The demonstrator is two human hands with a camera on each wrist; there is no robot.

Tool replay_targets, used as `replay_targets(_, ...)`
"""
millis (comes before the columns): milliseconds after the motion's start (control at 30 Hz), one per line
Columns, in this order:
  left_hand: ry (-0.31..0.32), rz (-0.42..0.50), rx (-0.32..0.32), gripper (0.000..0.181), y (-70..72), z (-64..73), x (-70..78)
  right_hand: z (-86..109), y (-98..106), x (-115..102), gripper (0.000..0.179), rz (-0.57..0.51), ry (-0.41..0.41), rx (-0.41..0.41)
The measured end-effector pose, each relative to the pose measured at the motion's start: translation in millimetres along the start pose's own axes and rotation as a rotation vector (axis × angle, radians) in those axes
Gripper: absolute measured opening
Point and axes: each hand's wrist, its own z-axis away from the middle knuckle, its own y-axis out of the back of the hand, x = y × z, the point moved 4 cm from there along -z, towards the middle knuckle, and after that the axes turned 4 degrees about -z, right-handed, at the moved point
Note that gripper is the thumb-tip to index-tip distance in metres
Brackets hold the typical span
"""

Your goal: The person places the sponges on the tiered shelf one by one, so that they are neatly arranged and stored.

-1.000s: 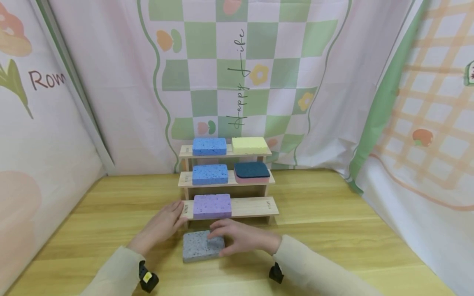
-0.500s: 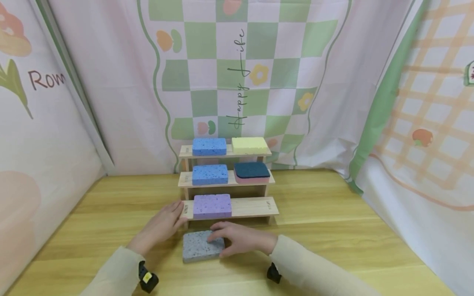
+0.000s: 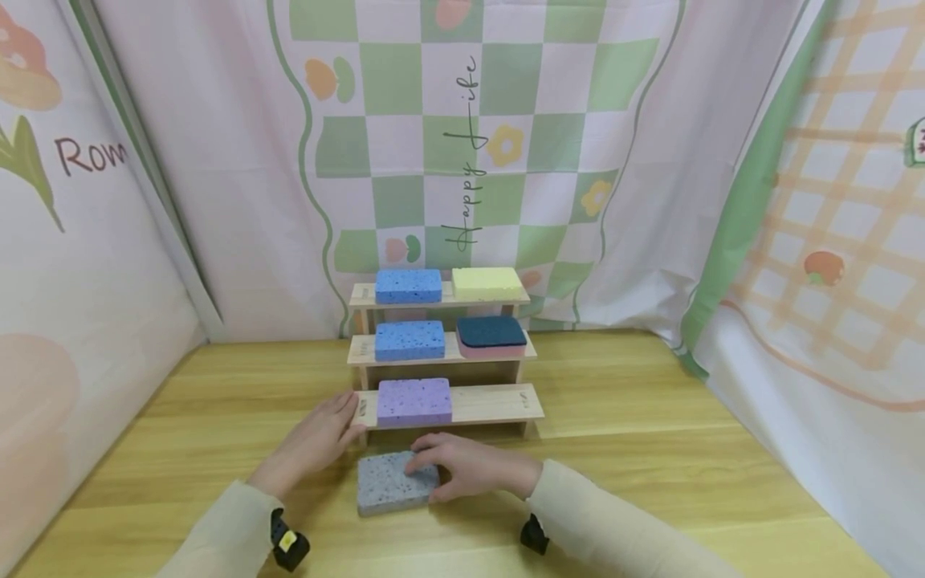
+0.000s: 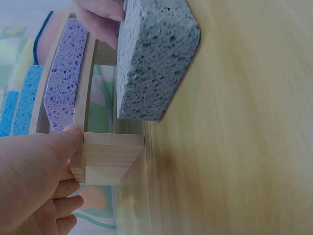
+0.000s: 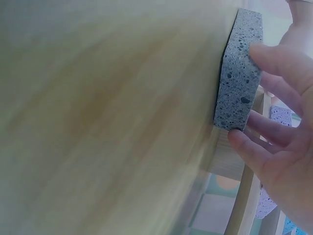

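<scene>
A three-step wooden rack stands on the table. At the left end of its lowest step, my left hand grips the board; the left wrist view shows the thumb on the board and the other fingers curled beyond it. In front of the rack lies a grey speckled sponge. My right hand holds its right end, thumb toward the front and fingertips over the top and back. The right wrist view shows thumb and fingers against the grey sponge. A purple sponge sits on the lowest step.
A blue sponge and a pink sponge with a dark scouring pad share the middle step. On the top step are another blue sponge and a yellow sponge. Printed curtains hang around the table.
My right wrist has shifted slightly left while its fingers stay on the grey sponge. The left hand, the rack and the other sponges look unmoved.
</scene>
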Motion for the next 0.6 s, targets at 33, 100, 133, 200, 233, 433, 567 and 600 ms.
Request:
replay_targets(33, -0.001, 0.000, 0.001, 0.054, 0.0, -0.1, 0.0, 0.2, 0.0, 0.1, 0.042, -0.001, 0.002, 0.001)
replay_targets(100, -0.002, 0.000, 0.002, 0.055, 0.0, -0.4, 0.0, 0.9, 0.1, 0.4, 0.041, -0.004, 0.003, 0.005)
replay_targets(133, -0.002, -0.001, 0.002, 0.055, 0.0, -0.5, 0.0, 1.3, 0.2, 0.6, 0.041, -0.004, 0.003, 0.007)
replay_targets(200, -0.003, -0.003, 0.002, 0.055, -0.1, -0.7, 0.0, 2.9, 0.8, 0.1, 0.041, -0.001, 0.007, 0.011)
replay_targets(233, -0.004, -0.005, 0.002, 0.055, -0.2, -0.8, -0.1, 3.8, 1.4, -0.5, 0.041, -0.003, 0.007, 0.011)
replay_targets(433, -0.008, -0.005, 0.005, 0.055, -1.2, -0.9, -0.9, 10.9, 6.3, -5.3, 0.042, 0.002, 0.013, 0.026)
replay_targets(567, -0.004, -0.007, -0.003, 0.056, -2.4, -1.5, -1.9, 16.2, 10.1, -7.6, 0.042, 0.033, 0.033, 0.049)
replay_targets(600, -0.003, -0.009, -0.003, 0.056, -2.6, -1.6, -2.1, 17.8, 11.4, -8.2, 0.042, 0.033, 0.033, 0.053)
